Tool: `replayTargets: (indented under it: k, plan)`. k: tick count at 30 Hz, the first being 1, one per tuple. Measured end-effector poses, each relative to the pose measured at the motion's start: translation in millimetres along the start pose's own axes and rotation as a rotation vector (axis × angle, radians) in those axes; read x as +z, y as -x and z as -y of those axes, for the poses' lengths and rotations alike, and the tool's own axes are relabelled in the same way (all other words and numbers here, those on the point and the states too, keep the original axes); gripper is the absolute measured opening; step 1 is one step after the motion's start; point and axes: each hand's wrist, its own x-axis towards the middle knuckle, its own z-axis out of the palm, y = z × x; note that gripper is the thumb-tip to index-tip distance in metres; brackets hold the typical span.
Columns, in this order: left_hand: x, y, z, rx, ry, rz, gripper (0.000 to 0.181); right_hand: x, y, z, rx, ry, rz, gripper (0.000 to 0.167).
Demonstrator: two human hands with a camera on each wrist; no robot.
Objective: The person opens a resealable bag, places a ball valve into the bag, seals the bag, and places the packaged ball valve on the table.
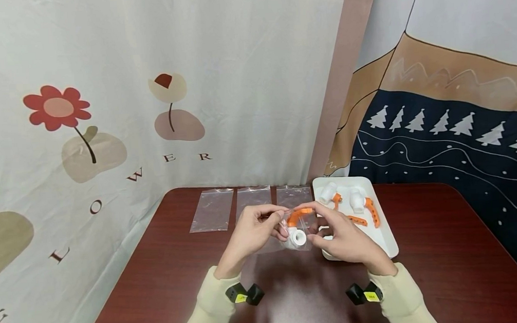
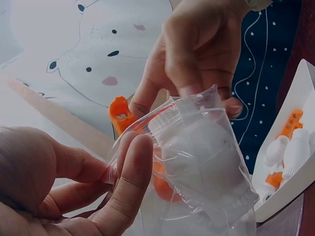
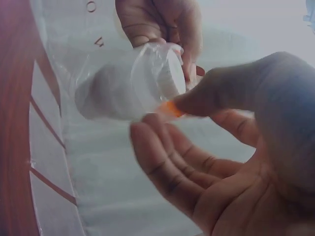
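A white ball valve (image 1: 297, 238) with an orange handle (image 1: 297, 216) sits largely inside a clear zip bag (image 2: 241, 196), held above the table. In the left wrist view, the handle's end pokes out past the bag's mouth. My left hand (image 1: 254, 230) pinches the bag's edge between thumb and fingers. My right hand (image 1: 343, 235) is at the other side of the mouth, its curled fingers on the valve and handle end. The right wrist view is blurred where the fingertips meet the orange part, so the exact contact is partly hidden.
A white tray (image 1: 387, 237) at the right holds several white valve parts and orange handles (image 1: 373, 213). Three flat clear bags (image 1: 213, 210) lie in a row along the back of the dark red table (image 1: 159, 284). Printed curtains (image 1: 254, 83) hang behind.
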Motion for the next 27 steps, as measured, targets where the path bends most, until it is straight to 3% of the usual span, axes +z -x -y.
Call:
replayTargets:
  k: [5,10,16,21,27]
  plan:
    - [-0.9,0.0,0.5,-0.011,-0.004,-0.024,0.021,3.2,-1.2,0.8,0.046,-0.047,0.009,0.064]
    - [-1.3,-1.1,1.7,-0.017,-0.021,-0.046,0.021,1.7,0.0,2.1,0.063,-0.081,-0.034,0.07]
    - [-1.9,-1.6,2.2,0.001,-0.05,-0.051,0.02,-0.6,1.6,5.3,0.088,-0.13,-0.086,0.064]
    - [-1.2,-1.2,2.4,0.009,-0.054,-0.064,0.021,-3.0,2.4,7.3,0.087,-0.123,-0.113,0.049]
    - [0.5,-0.4,3.0,0.006,-0.071,-0.083,0.02,-3.9,4.1,8.6,0.071,-0.012,-0.161,0.028]
